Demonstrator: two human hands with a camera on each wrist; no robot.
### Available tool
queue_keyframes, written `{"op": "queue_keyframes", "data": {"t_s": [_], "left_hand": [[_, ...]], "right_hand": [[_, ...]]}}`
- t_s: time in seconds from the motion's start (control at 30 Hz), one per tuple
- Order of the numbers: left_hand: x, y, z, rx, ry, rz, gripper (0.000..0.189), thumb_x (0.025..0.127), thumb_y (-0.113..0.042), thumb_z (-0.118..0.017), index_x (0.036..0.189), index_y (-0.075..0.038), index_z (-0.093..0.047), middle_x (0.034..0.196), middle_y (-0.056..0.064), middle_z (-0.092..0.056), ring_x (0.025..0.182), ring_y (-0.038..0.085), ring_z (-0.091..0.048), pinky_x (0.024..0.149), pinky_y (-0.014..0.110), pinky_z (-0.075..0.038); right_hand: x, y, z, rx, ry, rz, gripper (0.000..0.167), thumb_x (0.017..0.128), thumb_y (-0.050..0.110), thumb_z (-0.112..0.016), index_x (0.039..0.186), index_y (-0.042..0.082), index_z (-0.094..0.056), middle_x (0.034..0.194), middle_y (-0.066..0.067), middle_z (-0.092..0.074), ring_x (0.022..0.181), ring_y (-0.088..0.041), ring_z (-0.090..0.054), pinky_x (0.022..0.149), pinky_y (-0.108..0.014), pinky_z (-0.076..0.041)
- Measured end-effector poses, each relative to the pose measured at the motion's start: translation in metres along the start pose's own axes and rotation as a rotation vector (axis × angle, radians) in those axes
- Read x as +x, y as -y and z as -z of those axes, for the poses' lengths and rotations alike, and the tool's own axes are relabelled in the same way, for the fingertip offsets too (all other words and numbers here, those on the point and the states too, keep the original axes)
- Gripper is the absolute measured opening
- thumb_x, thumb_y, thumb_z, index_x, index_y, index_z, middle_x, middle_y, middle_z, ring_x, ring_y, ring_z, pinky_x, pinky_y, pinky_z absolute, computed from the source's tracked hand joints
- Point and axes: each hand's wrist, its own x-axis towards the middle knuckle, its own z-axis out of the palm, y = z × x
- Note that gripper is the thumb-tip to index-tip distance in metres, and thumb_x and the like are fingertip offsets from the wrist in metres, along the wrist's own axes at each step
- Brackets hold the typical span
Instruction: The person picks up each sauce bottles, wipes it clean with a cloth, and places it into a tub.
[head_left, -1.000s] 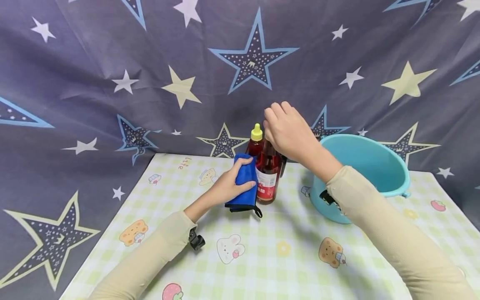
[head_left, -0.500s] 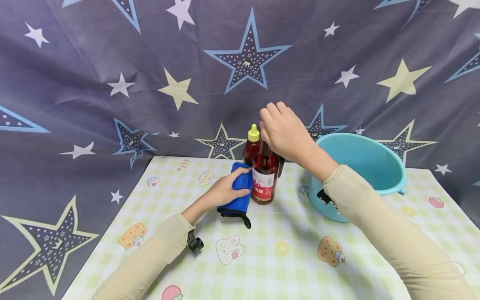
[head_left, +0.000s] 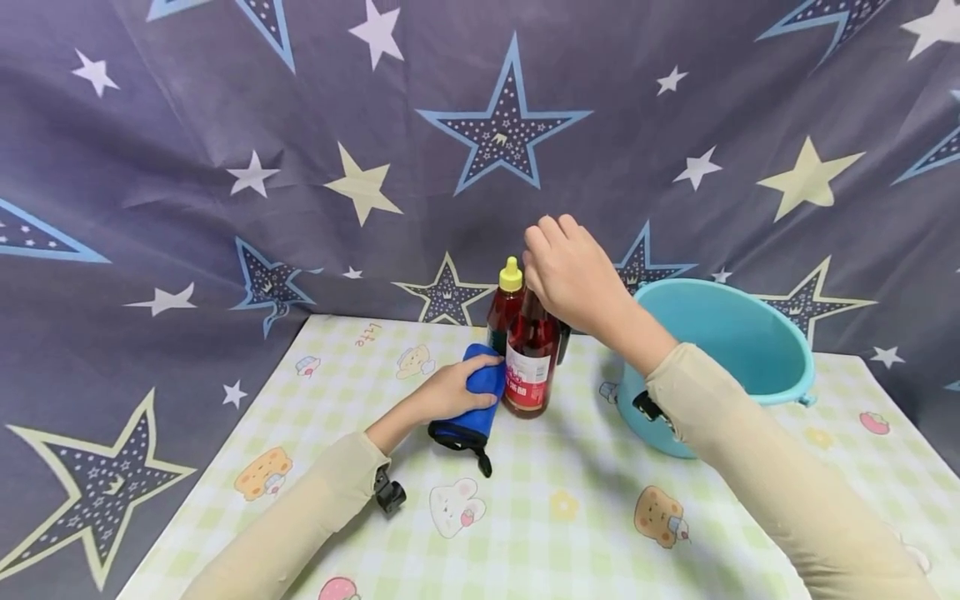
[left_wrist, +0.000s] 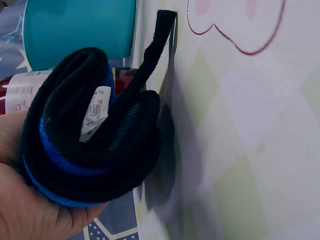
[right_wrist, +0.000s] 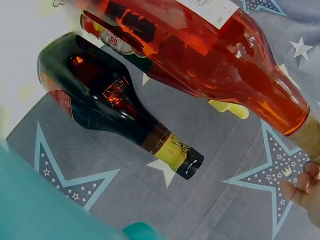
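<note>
My left hand grips a folded blue cloth with black edging and a hanging loop, held against the lower side of a red glass bottle. In the left wrist view, the cloth is doubled over in the palm, a white tag poking out of its folds. My right hand holds the upright bottle at its neck top, with the fingers curled; the right wrist view catches fingertips at the pale upper neck of that red bottle.
Close behind stands a yellow-capped sauce bottle. A dark bottle with a yellow neck band is beside the red one, mostly hidden in the head view. Under my right forearm is a teal bucket. A star-patterned curtain hangs behind the table.
The blue cloth has slid down along the bottle's left side with my left hand, and its lower end now points more toward me. My right hand stays at the bottle's top.
</note>
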Motion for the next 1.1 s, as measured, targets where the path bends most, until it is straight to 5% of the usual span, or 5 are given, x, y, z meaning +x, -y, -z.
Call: {"op": "queue_keyframes", "data": {"t_s": [0.23,0.5,0.8,1.1], "left_hand": [[-0.01,0.006,0.007,0.001,-0.057,-0.04,0.061,0.095,-0.03,-0.073,0.15,-0.036,-0.049,0.151,0.019,-0.052,0.121,0.04,-0.06,0.094,0.054,-0.052],[-0.021,-0.004,0.025,-0.092,-0.305,-0.114,0.062,0.091,-0.03,-0.077,0.147,-0.038,-0.053,0.154,0.014,-0.05,0.127,0.045,-0.058,0.098,0.061,-0.051],[-0.016,-0.028,0.041,-0.322,-0.546,-0.304,0.06,0.088,-0.027,-0.08,0.142,-0.041,-0.057,0.151,-0.001,-0.054,0.125,0.032,-0.06,0.098,0.055,-0.054],[-0.002,-0.055,0.064,-0.449,-0.597,-0.415,0.06,0.091,-0.023,-0.077,0.146,-0.036,-0.056,0.154,-0.005,-0.05,0.131,0.028,-0.053,0.104,0.055,-0.049]], "right_hand": [[-0.009,0.003,-0.004,0.006,-0.025,0.0,0.019,0.104,0.014,-0.043,0.093,0.001,-0.051,0.083,-0.013,-0.045,0.075,-0.029,-0.036,0.067,-0.039,-0.035],[-0.008,0.004,-0.007,0.005,-0.035,0.008,0.018,0.104,0.014,-0.043,0.093,0.001,-0.05,0.082,-0.013,-0.044,0.075,-0.028,-0.035,0.068,-0.039,-0.034],[-0.006,0.005,-0.007,0.015,-0.04,0.0,0.018,0.104,0.014,-0.044,0.095,0.0,-0.051,0.083,-0.013,-0.045,0.075,-0.029,-0.037,0.069,-0.04,-0.036],[-0.002,0.0,-0.005,0.009,-0.05,0.012,0.018,0.104,0.013,-0.043,0.096,-0.001,-0.051,0.083,-0.014,-0.044,0.075,-0.03,-0.037,0.069,-0.04,-0.035]]}}
